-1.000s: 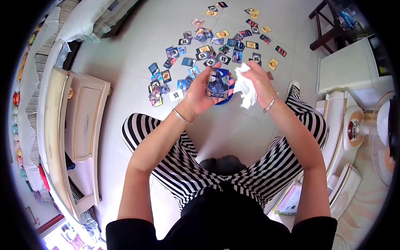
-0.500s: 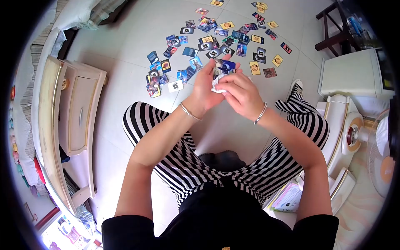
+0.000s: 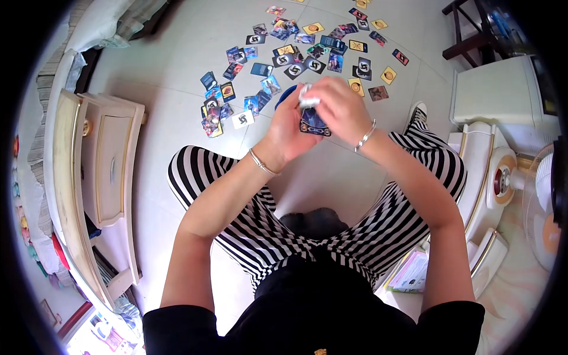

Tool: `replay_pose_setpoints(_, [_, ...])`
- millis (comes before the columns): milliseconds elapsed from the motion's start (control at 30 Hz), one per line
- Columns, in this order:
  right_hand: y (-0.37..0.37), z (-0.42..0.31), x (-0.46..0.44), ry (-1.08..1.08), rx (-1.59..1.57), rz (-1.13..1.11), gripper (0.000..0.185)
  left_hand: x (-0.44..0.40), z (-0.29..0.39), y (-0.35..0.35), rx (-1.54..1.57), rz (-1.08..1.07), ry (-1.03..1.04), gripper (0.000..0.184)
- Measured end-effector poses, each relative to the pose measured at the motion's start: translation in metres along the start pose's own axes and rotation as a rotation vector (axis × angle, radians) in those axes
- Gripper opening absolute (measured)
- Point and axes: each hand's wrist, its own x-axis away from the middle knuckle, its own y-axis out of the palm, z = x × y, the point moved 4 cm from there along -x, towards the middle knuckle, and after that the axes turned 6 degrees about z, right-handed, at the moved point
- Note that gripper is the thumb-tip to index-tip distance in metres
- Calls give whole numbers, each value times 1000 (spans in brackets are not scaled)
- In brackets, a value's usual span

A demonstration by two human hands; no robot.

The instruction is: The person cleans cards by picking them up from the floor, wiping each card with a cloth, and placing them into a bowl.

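A dark blue picture card [image 3: 315, 122] lies in my left hand [image 3: 286, 131], whose fingers are partly hidden behind my right hand. My right hand [image 3: 342, 109] is closed on a crumpled white tissue [image 3: 307, 96], which rests against the upper part of the card. Behind my left hand a bit of a round blue object [image 3: 286, 94] shows. Beyond my hands, many cards are spread on the tiled floor, among them a white card [image 3: 243, 119] and a brown card [image 3: 378, 93].
My crossed legs in striped trousers [image 3: 204, 177] frame the floor before me. A cream drawer cabinet [image 3: 112, 165] stands at the left. To the right are a dark wooden stool [image 3: 467, 35], a white cabinet [image 3: 494, 97], a fan [image 3: 543, 189] and some papers [image 3: 409, 271].
My right hand first brought the tissue from the right onto the card. Since then it has moved up to the card's upper part, uncovering the lower edge.
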Motion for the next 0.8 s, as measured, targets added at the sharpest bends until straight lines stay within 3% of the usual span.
replay_pose_setpoints(100, [-8,14,-1,85,49,41,22,-7,-3,0,60,-124,-4,44])
replay_pose_setpoints(200, [-7,2,8,-14,136,-129,22,-8,2,-4,97,-104,65,45])
replay_pose_setpoints(300, [-10,-7,20,-65,124,-163,23,-10,-2,-5,116,-123,75,46])
replay_pose_setpoints(467, [-13,8,14,41,120,-58,24,-12,7,-2,109,-143,121,47])
replay_pose_setpoints(567, [-8,-3,23,154,-56,-155,20,-13,22,-6,129,-99,207,48])
replay_pose_setpoints(633, [-7,-9,25,88,-63,-157,19,-14,26,-9,122,-140,242,49])
replay_pose_setpoints(800, [-3,8,6,118,-41,-42,18,-15,0,-6,32,-100,101,47])
